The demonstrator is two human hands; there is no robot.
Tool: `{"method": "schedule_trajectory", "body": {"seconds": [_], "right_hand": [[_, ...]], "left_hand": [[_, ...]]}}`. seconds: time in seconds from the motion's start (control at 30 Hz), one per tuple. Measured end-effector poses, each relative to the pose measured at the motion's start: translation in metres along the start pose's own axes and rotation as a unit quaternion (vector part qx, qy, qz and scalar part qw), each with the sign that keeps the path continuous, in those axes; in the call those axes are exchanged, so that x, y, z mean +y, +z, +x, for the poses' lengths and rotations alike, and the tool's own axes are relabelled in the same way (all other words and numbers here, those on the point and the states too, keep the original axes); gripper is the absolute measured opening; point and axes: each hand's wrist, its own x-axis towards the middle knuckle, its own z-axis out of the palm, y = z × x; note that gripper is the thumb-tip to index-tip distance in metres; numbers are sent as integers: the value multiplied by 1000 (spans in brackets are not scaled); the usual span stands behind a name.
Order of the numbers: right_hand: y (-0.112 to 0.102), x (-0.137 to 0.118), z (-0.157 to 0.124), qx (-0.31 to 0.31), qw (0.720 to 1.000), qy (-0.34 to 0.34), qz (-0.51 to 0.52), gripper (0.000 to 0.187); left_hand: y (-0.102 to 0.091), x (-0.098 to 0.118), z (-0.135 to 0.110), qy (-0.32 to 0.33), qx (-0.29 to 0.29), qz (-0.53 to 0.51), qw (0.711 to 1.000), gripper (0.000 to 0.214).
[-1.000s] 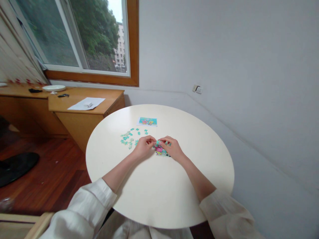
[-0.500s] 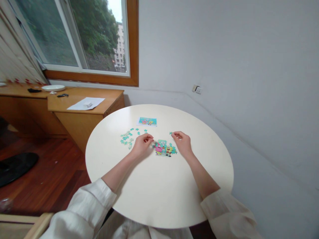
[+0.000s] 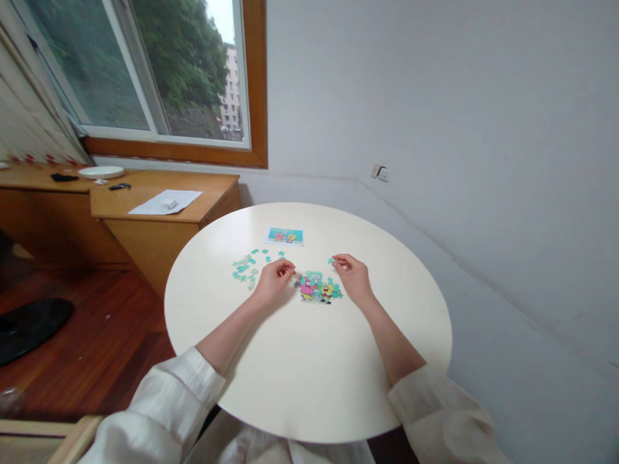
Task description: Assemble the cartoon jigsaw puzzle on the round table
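A partly joined jigsaw puzzle (image 3: 316, 288) with pink and yellow cartoon figures lies on the round white table (image 3: 300, 361). My right hand (image 3: 354, 276) is above its upper right side, thumb and fingertips pinching a small teal puzzle piece (image 3: 331, 261). Just left of the joined part, my left hand (image 3: 275, 278) has its fingers pinched together. Whatever may be between those fingertips is too small to make out. Loose teal puzzle pieces (image 3: 244, 265) are scattered to the left of my left hand. Behind them lies a picture card (image 3: 284, 236) with the same cartoon figures.
A wooden desk (image 3: 164, 232) stands beyond the table on the left, with a sheet of paper (image 3: 164, 202) and a white plate (image 3: 101, 172) on it. The wall (image 3: 435, 129) borders the table at the back and right. A wooden chair part (image 3: 82, 438) shows at lower left.
The view has shifted very slightly. Both hands keep nearly the same pose, and the puzzle piece stays in my right hand.
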Motion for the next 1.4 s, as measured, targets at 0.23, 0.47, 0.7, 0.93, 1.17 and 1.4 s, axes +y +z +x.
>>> {"method": "schedule_trajectory", "body": {"seconds": [0.23, 0.47, 0.7, 0.93, 1.17, 1.4], "right_hand": [[0, 2, 0, -27, 999, 10, -15, 20], [1, 5, -3, -110, 993, 45, -13, 13], [1, 9, -2, -150, 986, 65, -33, 8], [4, 10, -3, -163, 983, 64, -63, 6], [4, 12, -4, -171, 981, 64, -70, 6], [4, 15, -4, -168, 981, 54, -83, 7]], "left_hand": [[0, 0, 0, -1, 2, 11, 1000, 8], [0, -2, 0, 2, -2, 20, 1000, 9], [0, -2, 0, 3, -9, 25, 1000, 10], [0, -2, 0, 5, -11, 29, 999, 10], [1, -4, 0, 3, -14, 20, 1000, 9], [1, -5, 0, 2, -11, 17, 1000, 8]]}}
